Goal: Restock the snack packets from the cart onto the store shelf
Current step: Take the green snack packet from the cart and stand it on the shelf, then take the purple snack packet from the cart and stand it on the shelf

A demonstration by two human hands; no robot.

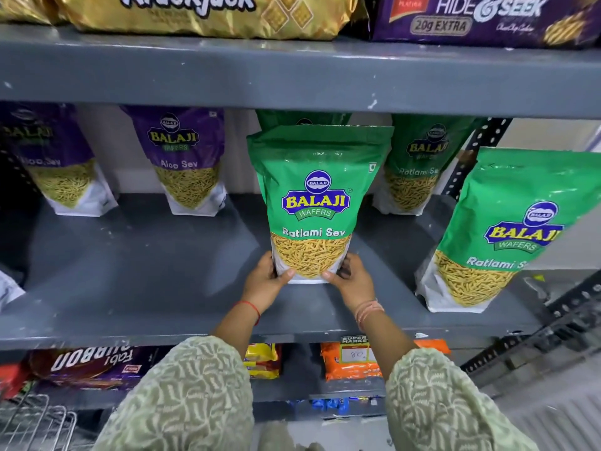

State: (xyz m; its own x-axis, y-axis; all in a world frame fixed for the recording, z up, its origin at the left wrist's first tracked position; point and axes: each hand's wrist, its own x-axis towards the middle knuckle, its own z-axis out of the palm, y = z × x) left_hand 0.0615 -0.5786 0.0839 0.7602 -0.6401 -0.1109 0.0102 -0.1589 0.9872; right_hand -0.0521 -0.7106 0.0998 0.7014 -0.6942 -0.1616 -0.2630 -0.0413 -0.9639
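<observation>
A green Ratlami Sev packet (pixel 317 203) stands upright on the middle of the grey shelf (pixel 130 288). My left hand (pixel 265 284) grips its lower left corner and my right hand (pixel 353 281) grips its lower right corner. Directly behind it another green packet (pixel 302 118) peeks out. More green Ratlami Sev packets stand at the back right (pixel 419 164) and at the front right (pixel 500 232). Two purple Aloo Sev packets (pixel 187 157) (pixel 55 157) stand at the back left. A corner of the wire cart (pixel 35 421) shows at the bottom left.
The shelf above (pixel 292 76) carries a gold Krackjack pack (pixel 208 14) and a purple Hide & Seek pack (pixel 481 21). Below are a Bourbon biscuit pack (pixel 87 366), yellow packs (pixel 261 359) and an orange pack (pixel 351 361). A perforated black upright (pixel 471 157) frames the right side.
</observation>
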